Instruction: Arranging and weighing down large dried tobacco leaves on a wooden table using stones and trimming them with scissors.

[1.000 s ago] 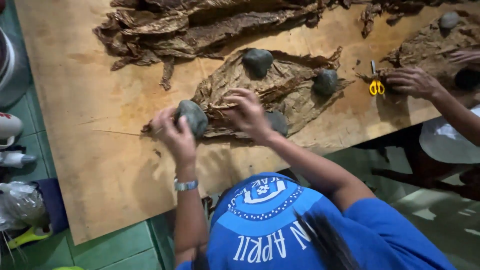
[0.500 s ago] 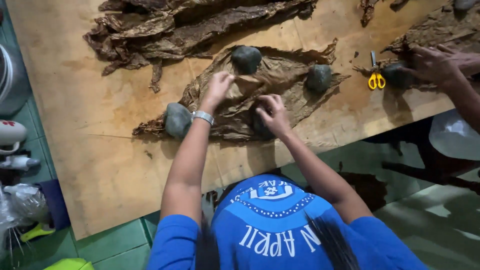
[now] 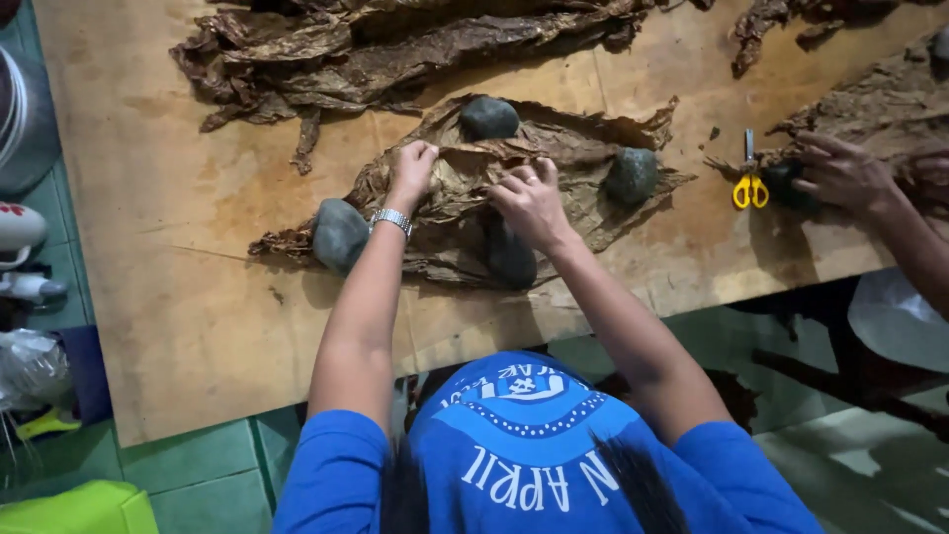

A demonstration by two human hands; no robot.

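Observation:
A large brown dried leaf (image 3: 583, 148) lies spread on the wooden board (image 3: 198, 326). Dark grey stones weigh it down: one at its left tip (image 3: 339, 234), one at the top (image 3: 488, 118), one at the right (image 3: 631, 175) and one near the front edge (image 3: 511, 259). My left hand (image 3: 413, 168), with a metal watch on the wrist, pinches the leaf near its middle. My right hand (image 3: 529, 198) pinches the leaf just to the right, above the front stone. The two hands are close together.
A pile of crumpled dried leaves (image 3: 395, 49) lies along the far side of the board. Yellow-handled scissors (image 3: 748, 184) lie at the right, beside another person's hand (image 3: 840, 173) on a dark stone and more leaves. Containers and bags (image 3: 30, 366) stand on the green floor at left.
My left hand left the stone at the leaf's left tip and moved right onto the leaf's middle. My right hand moved up beside it. Both now pinch the leaf.

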